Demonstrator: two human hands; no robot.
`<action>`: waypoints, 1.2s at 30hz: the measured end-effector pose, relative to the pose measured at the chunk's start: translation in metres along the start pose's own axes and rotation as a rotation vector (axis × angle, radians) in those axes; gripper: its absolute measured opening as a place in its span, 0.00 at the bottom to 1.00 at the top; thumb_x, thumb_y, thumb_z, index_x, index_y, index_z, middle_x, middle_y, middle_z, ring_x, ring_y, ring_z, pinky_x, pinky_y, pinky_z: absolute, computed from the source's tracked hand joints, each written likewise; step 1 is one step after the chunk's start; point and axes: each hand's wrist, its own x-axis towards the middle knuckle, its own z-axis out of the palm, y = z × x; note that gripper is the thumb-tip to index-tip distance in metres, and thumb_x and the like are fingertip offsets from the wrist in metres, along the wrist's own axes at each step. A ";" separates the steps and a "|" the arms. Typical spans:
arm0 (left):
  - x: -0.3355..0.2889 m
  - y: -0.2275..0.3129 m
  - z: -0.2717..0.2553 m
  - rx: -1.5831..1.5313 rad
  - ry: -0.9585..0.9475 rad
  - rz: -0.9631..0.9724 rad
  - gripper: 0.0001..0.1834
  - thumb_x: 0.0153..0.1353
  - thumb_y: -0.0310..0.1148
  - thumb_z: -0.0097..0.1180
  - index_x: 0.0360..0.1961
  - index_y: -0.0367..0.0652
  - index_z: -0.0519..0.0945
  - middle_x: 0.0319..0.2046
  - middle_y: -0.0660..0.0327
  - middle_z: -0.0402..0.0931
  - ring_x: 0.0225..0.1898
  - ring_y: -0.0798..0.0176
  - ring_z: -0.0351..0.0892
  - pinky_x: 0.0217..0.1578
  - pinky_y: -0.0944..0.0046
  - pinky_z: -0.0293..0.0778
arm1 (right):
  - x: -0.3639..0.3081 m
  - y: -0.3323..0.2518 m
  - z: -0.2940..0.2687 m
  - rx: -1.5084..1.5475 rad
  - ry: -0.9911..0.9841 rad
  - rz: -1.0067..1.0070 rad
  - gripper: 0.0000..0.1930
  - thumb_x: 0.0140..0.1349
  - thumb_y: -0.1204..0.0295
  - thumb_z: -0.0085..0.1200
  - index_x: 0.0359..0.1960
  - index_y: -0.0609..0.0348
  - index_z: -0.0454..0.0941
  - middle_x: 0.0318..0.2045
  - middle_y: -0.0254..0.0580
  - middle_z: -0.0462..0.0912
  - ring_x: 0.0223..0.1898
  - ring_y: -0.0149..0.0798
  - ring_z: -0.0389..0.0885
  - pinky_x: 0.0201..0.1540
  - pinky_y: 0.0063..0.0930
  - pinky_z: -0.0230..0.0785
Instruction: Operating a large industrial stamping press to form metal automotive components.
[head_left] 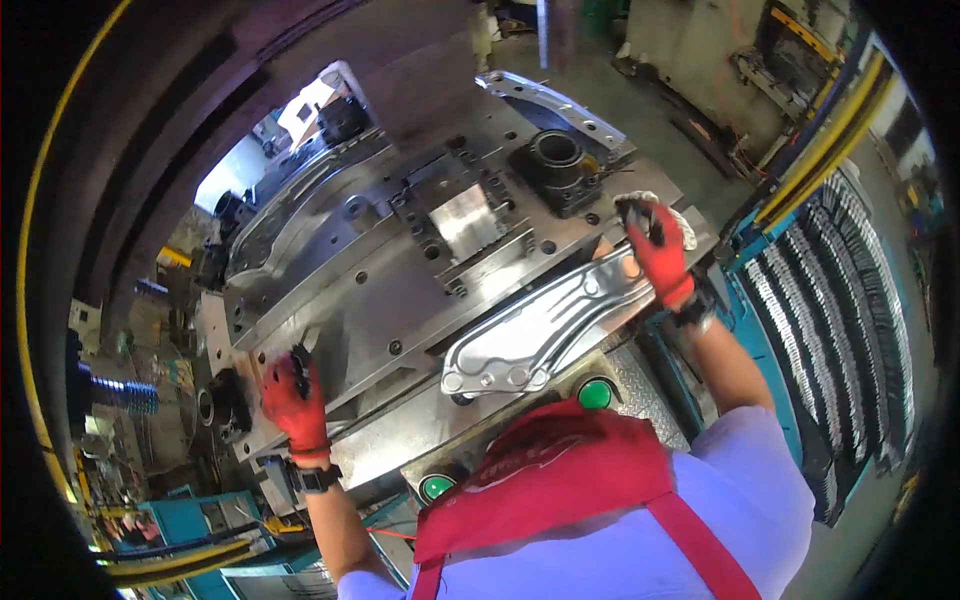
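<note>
We saw the silver stamped panel [535, 325] at four o'clock from the die's [365, 300] middle. Our right hand [662, 255], fingers curled, overlapped its two-o'clock end; we couldn't tell whether it gripped. Our left hand [293, 402] was at seven o'clock, fingers narrow, its hold unclear.

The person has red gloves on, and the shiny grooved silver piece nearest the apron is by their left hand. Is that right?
Not quite: in the head view, the shiny grooved silver piece nearest the apron is by the right hand. The red gloves are correct.
</note>
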 end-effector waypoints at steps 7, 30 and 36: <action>-0.009 0.008 0.011 0.141 -0.218 -0.026 0.15 0.47 0.41 0.58 0.35 0.47 0.74 0.33 0.58 0.72 0.37 0.52 0.72 0.33 0.55 0.69 | 0.097 0.086 0.007 -0.939 -0.056 0.093 0.26 0.53 0.49 0.48 0.44 0.59 0.73 0.38 0.52 0.76 0.43 0.52 0.72 0.46 0.41 0.65; -0.088 0.049 -0.042 -0.252 0.163 -0.221 0.20 0.52 0.21 0.51 0.48 0.37 0.72 0.46 0.52 0.72 0.48 0.52 0.69 0.51 0.58 0.62 | 0.136 0.060 -0.044 -0.832 -0.205 0.057 0.18 0.48 0.59 0.53 0.38 0.55 0.76 0.40 0.47 0.78 0.42 0.51 0.75 0.44 0.42 0.68; -0.104 0.057 -0.038 -0.256 0.175 -0.230 0.21 0.50 0.24 0.54 0.48 0.38 0.72 0.47 0.50 0.70 0.46 0.50 0.70 0.46 0.59 0.66 | 0.125 0.076 -0.069 0.049 0.018 0.423 0.10 0.51 0.65 0.57 0.28 0.60 0.79 0.23 0.42 0.81 0.25 0.37 0.78 0.30 0.27 0.69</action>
